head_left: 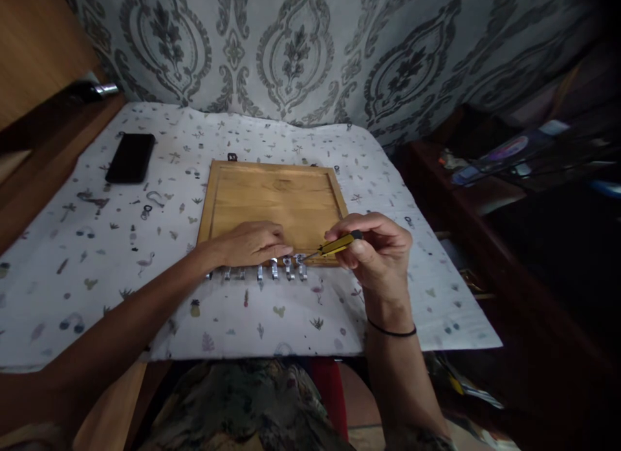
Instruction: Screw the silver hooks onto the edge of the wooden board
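A wooden board with a raised frame (279, 202) lies flat on the table. A row of several silver metal hooks (275, 270) runs along its near edge. In my right hand (381, 247) is a small screwdriver (337, 244) with a yellow and black handle, gripped between thumb and fingers. Its thin shaft slants down to the left, the tip at the rightmost hook (301, 270). My left hand (252, 242) rests on the board's near part, fingers curled and thumb close to the hooks. Whatever is under those fingers is hidden.
A white patterned cloth (169, 244) covers the table, with a black phone (130, 158) at the left. Behind it hangs a grey patterned curtain (295, 56). Wooden furniture (43, 166) borders the left side. A dark shelf (436, 173) with a bottle-like object (509, 150) stands at the right.
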A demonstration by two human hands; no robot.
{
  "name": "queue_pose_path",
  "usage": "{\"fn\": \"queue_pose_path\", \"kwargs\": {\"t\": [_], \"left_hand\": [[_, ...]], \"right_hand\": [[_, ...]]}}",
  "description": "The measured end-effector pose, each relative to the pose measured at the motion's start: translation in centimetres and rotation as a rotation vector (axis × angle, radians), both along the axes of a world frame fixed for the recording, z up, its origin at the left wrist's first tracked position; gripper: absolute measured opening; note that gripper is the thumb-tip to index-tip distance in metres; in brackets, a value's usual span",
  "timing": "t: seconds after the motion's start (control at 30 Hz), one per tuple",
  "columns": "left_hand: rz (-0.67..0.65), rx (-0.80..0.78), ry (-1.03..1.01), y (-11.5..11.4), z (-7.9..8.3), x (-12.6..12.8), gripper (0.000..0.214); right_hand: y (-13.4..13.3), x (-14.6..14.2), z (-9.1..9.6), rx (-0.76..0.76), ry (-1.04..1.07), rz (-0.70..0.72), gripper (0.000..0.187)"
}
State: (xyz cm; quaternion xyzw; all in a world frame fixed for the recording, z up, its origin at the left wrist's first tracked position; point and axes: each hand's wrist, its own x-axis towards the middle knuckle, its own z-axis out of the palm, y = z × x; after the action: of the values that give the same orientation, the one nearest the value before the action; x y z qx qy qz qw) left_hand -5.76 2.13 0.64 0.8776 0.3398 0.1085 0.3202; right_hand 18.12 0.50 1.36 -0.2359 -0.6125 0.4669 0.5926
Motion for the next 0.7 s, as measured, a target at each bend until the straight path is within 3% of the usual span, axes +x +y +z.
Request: {"fn": "queue_pose_path", "kwargs": {"t": [0.43,0.7], "left_hand": [[0.001,0.038,0.046,0.1,-0.3,0.2,0.045],[-0.004,0.030,0.067,0.2,-0.4,0.1,0.049]], "right_hand": [[0.0,0.6,-0.5,-0.010,-0.100,0.011,0.029],[0.5,-0.2,0.8,0.008,-0.143,-0.055,0.022]]}}
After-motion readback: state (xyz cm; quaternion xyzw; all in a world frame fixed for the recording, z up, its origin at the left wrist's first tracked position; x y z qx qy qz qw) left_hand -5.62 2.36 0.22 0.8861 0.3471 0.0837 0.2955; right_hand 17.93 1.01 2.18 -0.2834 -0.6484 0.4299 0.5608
